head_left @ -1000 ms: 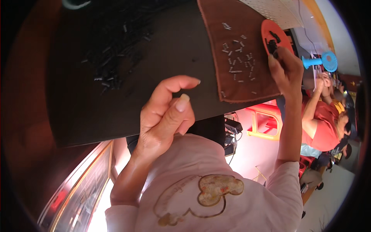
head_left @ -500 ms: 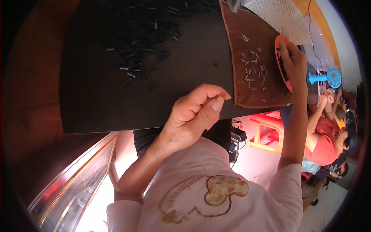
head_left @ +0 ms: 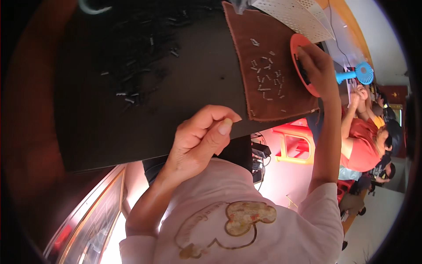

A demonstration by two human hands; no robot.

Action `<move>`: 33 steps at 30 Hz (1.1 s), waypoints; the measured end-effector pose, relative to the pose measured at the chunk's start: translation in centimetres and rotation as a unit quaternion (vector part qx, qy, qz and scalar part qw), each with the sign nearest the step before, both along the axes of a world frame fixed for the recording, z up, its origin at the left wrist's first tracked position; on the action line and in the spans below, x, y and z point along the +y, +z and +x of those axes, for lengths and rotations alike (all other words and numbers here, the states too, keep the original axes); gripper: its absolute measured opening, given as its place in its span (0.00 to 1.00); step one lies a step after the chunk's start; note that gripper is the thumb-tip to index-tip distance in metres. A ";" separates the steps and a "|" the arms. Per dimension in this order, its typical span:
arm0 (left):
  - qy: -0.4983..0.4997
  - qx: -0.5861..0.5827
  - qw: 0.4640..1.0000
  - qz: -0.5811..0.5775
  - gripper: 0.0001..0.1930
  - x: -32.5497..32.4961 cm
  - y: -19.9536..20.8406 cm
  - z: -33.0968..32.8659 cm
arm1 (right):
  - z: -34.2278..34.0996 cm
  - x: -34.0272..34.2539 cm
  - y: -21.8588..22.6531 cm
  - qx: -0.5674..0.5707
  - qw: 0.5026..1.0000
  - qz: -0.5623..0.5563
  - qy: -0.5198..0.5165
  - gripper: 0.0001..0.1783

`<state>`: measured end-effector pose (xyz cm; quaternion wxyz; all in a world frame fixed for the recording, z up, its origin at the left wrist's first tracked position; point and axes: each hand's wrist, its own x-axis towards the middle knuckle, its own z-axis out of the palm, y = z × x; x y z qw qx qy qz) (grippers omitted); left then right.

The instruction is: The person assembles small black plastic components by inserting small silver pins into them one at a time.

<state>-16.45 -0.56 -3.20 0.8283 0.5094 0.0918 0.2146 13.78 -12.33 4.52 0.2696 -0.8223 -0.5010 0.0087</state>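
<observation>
Beside the table's near edge, my left hand [head_left: 200, 143] is closed in a pinch, thumb and forefinger tips together. Whatever is between them is too small to make out. My right hand [head_left: 321, 72] reaches over a red-rimmed round dish [head_left: 295, 42] with dark contents. Its fingers are bent together inside the rim, and their tips are partly hidden. The dish is at the right side of a brown cloth [head_left: 259, 112]. Small metal coil springs [head_left: 264, 89] lie scattered on that cloth, between my two hands.
Many small dark cylindrical pieces [head_left: 127, 94] lie spread over the black table [head_left: 193, 83]. A white perforated basket [head_left: 303, 17] stands behind the cloth. Further right are a blue handheld fan [head_left: 362, 74] and a person in red [head_left: 360, 147]. A red stool [head_left: 296, 147] stands below the table edge.
The whole view has shifted, so the table's contents appear further left. My left hand keeps its pinch; my right hand stays at the dish, its fingers slightly further in.
</observation>
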 end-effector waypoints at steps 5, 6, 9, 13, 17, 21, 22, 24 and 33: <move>0.012 -0.008 1.000 0.012 0.13 -0.2 -0.2 -0.2 | -9.4 8.9 -2.4 -0.040 0.944 0.006 0.327 0.09; 0.008 -0.008 1.000 0.018 0.13 -0.2 -0.3 -0.4 | -11.1 10.4 -3.0 -0.066 0.935 0.006 0.349 0.09; 0.011 -0.020 1.000 0.008 0.13 -0.3 -0.2 -0.3 | -13.4 13.7 -3.9 -0.144 0.910 -0.036 0.387 0.07; 0.015 -0.029 0.999 -0.005 0.12 -0.2 -0.3 -0.4 | -14.2 15.7 -4.3 -0.181 0.890 -0.087 0.410 0.06; -0.002 -0.026 0.999 -0.018 0.12 0.0 -0.3 -0.4 | -13.8 15.5 -4.3 -0.189 0.897 -0.121 0.381 0.07; 0.074 -0.026 0.997 -0.023 0.11 -0.4 -0.3 -0.3 | -12.4 13.6 -3.8 -0.161 0.907 -0.071 0.382 0.09; 0.105 -0.022 0.993 -0.046 0.10 -0.6 -0.3 -0.3 | -12.3 12.9 -3.4 -0.104 0.921 -0.051 0.372 0.09; 0.146 -0.080 0.976 -0.138 0.09 -0.7 -0.8 0.2 | -12.2 11.3 -2.2 -0.047 0.933 -0.031 0.356 0.09; 0.109 -0.005 0.981 -0.160 0.11 0.0 -0.1 1.0 | -13.4 6.1 -1.2 0.099 0.933 0.026 0.345 0.10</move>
